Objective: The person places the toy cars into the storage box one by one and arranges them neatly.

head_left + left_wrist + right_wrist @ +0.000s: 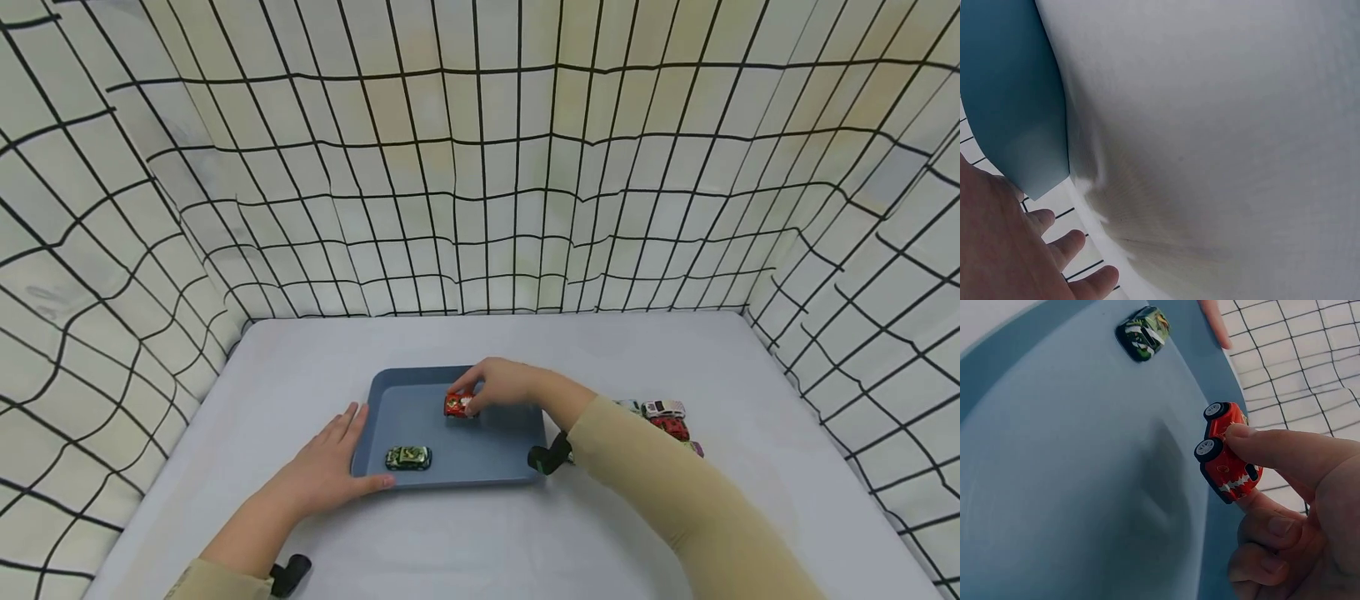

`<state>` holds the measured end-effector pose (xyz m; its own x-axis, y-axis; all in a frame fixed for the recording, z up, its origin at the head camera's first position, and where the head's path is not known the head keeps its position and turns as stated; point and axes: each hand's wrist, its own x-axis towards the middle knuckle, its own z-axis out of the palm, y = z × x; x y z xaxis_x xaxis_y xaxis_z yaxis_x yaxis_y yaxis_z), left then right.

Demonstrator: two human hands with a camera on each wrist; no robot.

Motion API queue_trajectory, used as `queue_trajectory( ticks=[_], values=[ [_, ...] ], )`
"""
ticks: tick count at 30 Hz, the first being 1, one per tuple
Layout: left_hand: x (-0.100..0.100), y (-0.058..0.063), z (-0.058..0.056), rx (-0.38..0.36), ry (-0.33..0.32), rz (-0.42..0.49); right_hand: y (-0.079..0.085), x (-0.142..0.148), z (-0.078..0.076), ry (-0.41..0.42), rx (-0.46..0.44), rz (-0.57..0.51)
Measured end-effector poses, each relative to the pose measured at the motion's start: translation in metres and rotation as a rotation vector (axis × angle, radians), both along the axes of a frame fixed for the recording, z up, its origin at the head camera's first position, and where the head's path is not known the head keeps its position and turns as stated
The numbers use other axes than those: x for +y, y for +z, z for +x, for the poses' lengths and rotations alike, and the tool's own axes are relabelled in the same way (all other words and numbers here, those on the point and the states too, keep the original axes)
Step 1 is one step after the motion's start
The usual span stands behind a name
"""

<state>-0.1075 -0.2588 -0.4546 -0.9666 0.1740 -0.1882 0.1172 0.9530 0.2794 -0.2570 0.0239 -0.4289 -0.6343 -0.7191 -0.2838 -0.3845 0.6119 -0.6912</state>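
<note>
My right hand point(504, 385) pinches a red toy car point(458, 405) between thumb and fingers over the blue tray point(480, 471). In the right wrist view the red car point(1225, 453) appears lifted, with a shadow on the tray floor below it. A green camouflage-patterned toy car point(408, 457) stands in the tray's near left part. At the tray's left edge rests my left hand point(326, 462), fingers straight and thumb along the near left corner. The left wrist view shows that hand's fingers point(1066, 248) beside the tray wall point(1016, 94).
Several toy cars, among them a white one point(663, 408) and a red one point(671, 427), stand right of the tray, partly hidden by my right sleeve point(660, 492). White cloth covers the table point(450, 542). Black-lined white walls point(495, 175) enclose the back and sides.
</note>
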Motion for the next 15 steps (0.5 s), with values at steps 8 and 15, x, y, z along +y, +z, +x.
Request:
queue_trajectory(
  ticks=[8,15],
  values=[
    [0.000,0.001,0.000,-0.008,0.005,-0.012,-0.006,-0.033,0.004,0.040,0.009,0.031],
    [-0.001,0.002,0.000,-0.004,0.004,-0.009,-0.014,-0.054,0.008,0.050,0.023,0.060]
  ],
)
